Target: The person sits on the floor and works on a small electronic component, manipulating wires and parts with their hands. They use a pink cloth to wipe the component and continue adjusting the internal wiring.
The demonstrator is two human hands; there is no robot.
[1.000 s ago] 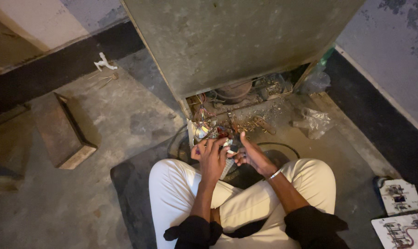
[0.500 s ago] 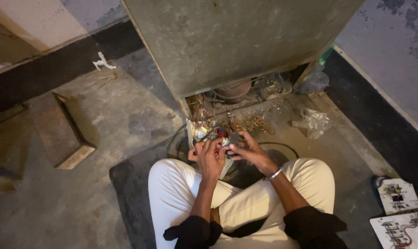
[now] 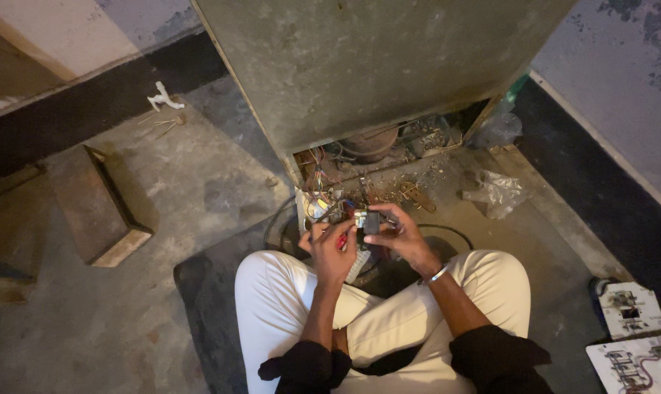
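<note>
I sit cross-legged in white trousers before the open bottom of a large grey metal appliance (image 3: 374, 66). My right hand (image 3: 403, 237) grips a small dark electrical part (image 3: 369, 221) with a metal end, held over my lap. My left hand (image 3: 330, 252) is closed around a red-handled tool (image 3: 341, 241) whose tip is at that part. A bundle of coloured wires (image 3: 322, 197) hangs from the appliance's compartment just above my hands. A silver bangle is on my right wrist.
The compartment holds a round dark compressor (image 3: 370, 142) and debris. A black cable (image 3: 447, 232) loops on the floor. Crumpled clear plastic (image 3: 502, 191) lies right. White circuit boards (image 3: 629, 310) sit at the lower right, a wooden block (image 3: 101, 211) left.
Both hands have shifted slightly up and toward each other around the small part; the rest of the scene is unchanged.
</note>
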